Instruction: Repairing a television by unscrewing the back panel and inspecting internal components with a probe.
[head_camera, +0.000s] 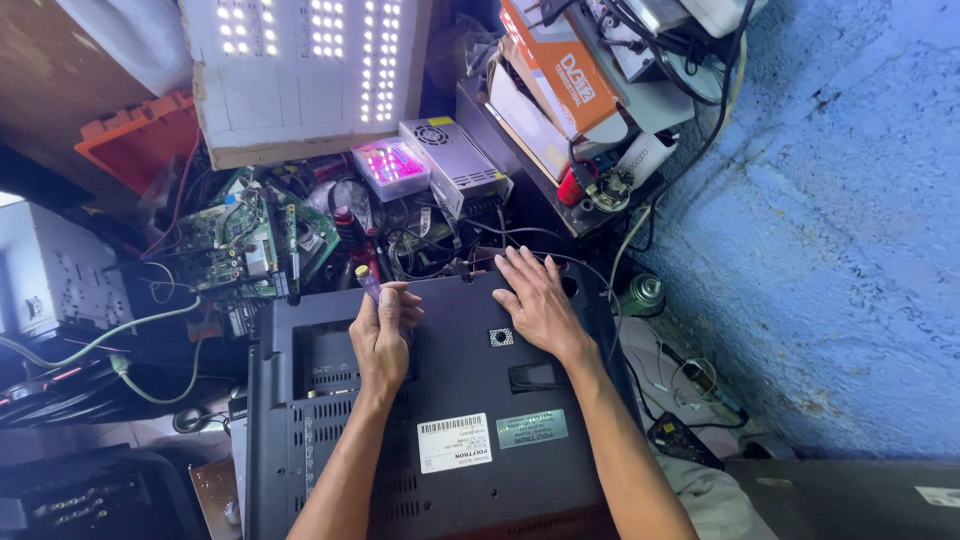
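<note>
Down on the cluttered workspace, a black television (440, 420) lies face down with its vented back cover up, two paper labels stuck near its middle. The left hand (383, 335) is clenched around a screwdriver (366, 281) with a purple handle and a yellow cap; the tool stands roughly upright at the upper edge of the back cover, and its tip is hidden behind the fingers. The right hand (535, 300) grasps nothing: it lies flat and spread, palm down, on the back cover near the top edge, just beside a small square patch on the plastic. The two hands are near each other but apart. Beyond the television's far edge sits a green circuit board (250, 245) tangled in wires, and next to it a small clear box (390, 168) glowing pink. A silver metal power supply (455, 165) with a fan grille lies just right of that box. Behind them leans a white panel (300, 70) dotted with lit lamps. An orange carton (560, 65) rests tilted on a stack of gear at the upper right, and a rough blue wall (830, 220) fills the right side. A pale green cable (110, 335) runs across the dark equipment at the left.
</note>
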